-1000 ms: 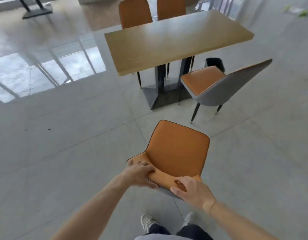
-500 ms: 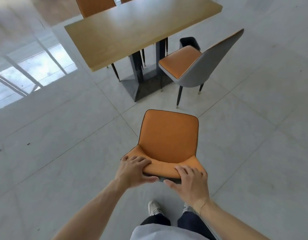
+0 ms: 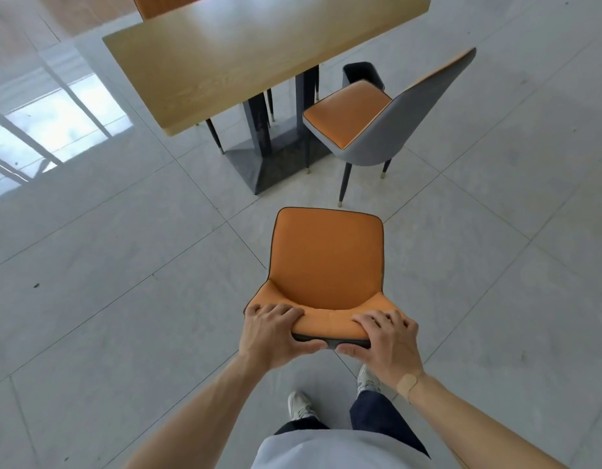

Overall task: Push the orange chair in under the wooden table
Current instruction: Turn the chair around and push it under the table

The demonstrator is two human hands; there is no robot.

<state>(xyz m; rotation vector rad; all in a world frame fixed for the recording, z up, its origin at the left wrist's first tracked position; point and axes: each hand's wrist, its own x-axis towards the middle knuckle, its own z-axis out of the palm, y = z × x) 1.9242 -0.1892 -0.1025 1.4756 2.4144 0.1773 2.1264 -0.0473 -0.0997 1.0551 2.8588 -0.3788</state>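
Both hands, left (image 3: 276,336) and right (image 3: 384,340), grasp the top of the chair (image 3: 326,258) back. The chair stands apart from the table (image 3: 232,52).

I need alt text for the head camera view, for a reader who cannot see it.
Seen from above, a left hand and a right hand grip the backrest top of an orange chair standing on grey floor tiles, short of the wooden table. A second chair stands beside the table.
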